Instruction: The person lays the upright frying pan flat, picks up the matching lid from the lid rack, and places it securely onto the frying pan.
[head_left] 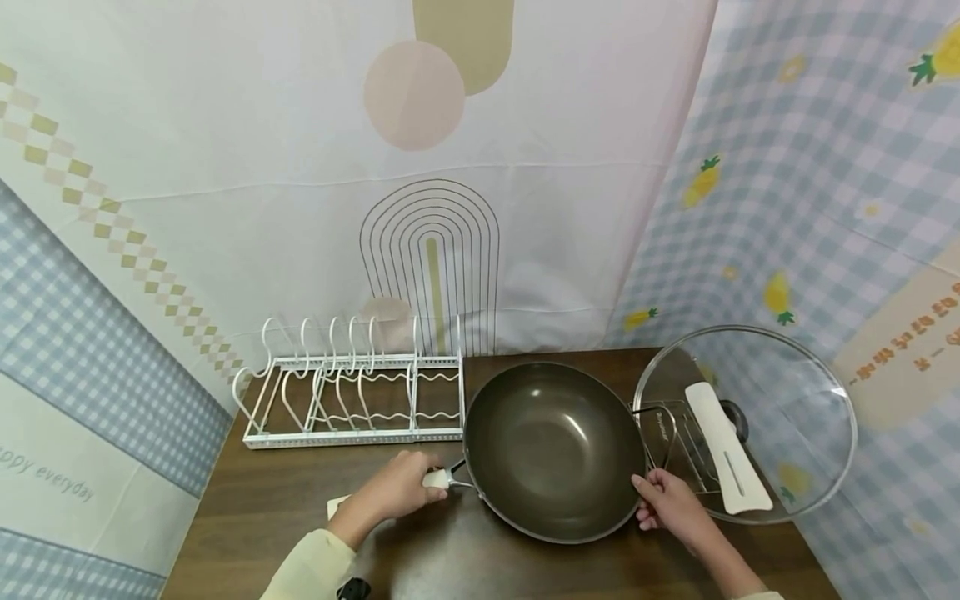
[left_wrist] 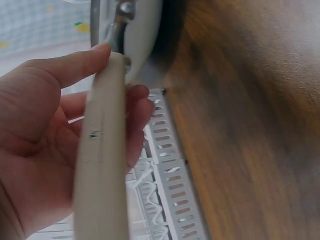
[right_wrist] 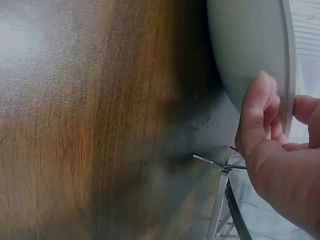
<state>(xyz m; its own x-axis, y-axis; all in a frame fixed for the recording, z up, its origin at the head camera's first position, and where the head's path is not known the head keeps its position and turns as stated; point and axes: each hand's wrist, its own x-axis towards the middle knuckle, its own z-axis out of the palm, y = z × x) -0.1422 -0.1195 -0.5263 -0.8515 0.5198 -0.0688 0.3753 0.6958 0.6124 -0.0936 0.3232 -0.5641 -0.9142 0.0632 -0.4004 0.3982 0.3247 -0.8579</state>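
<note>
A dark-coated wok (head_left: pixel 555 450) with a pale outer side (right_wrist: pixel 252 45) is held by both hands over the brown table. My left hand (head_left: pixel 401 485) grips its cream handle (left_wrist: pixel 102 145), fingers curled around it with the thumb near the metal joint. On the opposite side my right hand (head_left: pixel 671 507) pinches the rim, thumb on the inner edge and fingers against the outer wall. In the right wrist view a shadow shows under the wok; whether its base touches the table I cannot tell.
A white wire rack (head_left: pixel 352 437) with upright loops stands left of the wok. To the right, a large glass lid (head_left: pixel 813 400) leans in a dark wire stand (head_left: pixel 667 429), its cream handle strip (head_left: pixel 726 450) facing me. Patterned cloth walls (head_left: pixel 300 242) enclose the table (head_left: pixel 300 483).
</note>
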